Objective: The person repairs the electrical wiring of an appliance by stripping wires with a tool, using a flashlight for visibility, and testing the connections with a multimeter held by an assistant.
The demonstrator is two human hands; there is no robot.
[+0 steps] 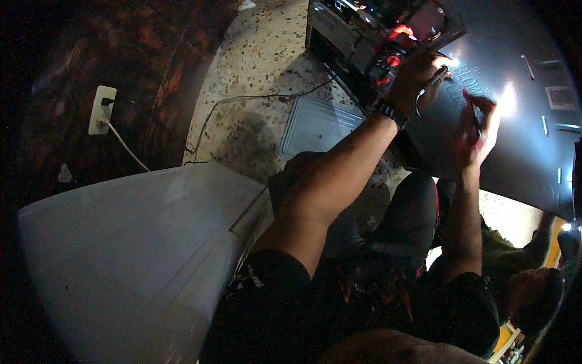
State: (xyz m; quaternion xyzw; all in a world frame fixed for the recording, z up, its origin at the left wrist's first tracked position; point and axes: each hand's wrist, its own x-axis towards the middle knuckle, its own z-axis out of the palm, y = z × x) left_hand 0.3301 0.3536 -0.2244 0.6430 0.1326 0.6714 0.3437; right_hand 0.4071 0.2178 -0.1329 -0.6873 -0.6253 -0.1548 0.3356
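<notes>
A large dark panel with raised lettering and bright reflections fills the upper right, beside an open dark compartment with red parts inside. My left hand, with a black band on its wrist, is at the panel's edge by those parts, fingers curled on a slim dark curved tool; a small bright light shows at the fingertips. My right hand is against the panel just right of it, fingers wrapped round a red-and-black tool. The exact kind of either tool is unclear.
A white outlet with plugs is on the dark surface at left. A thin cable crosses the speckled floor near a grey lid. A large white panel lies lower left. Another person is at the lower right.
</notes>
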